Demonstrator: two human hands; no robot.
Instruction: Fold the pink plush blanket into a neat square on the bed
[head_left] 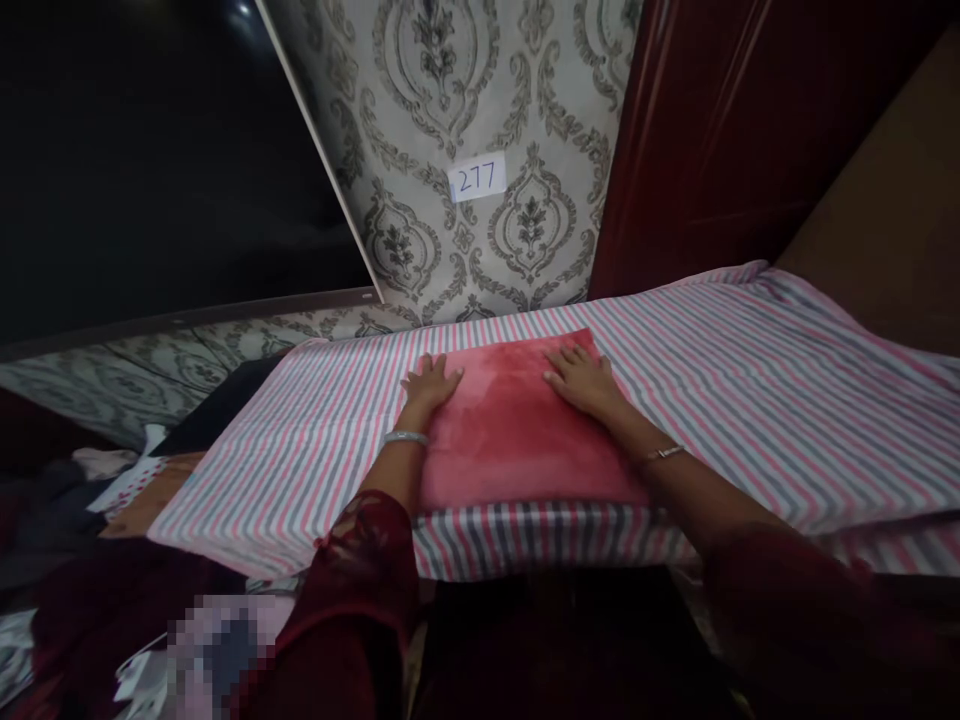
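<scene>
A red, soft-looking cloth (517, 430) lies spread out as a rough rectangle on a striped sheet (300, 440) of pink, grey and white. My left hand (431, 384) rests flat at the cloth's far left corner, fingers spread. Near its far right corner lies my right hand (585, 380), palm down with the fingers stretched out. Neither hand grasps anything. The cloth's near edge runs along the front edge of the sheet-covered surface.
A large dark screen (165, 160) stands at the back left. Patterned wallpaper bears a paper label (478, 177) reading 277. Dark red wooden panelling (697, 140) rises at the back right. Assorted clothes (97, 600) are heaped at the lower left.
</scene>
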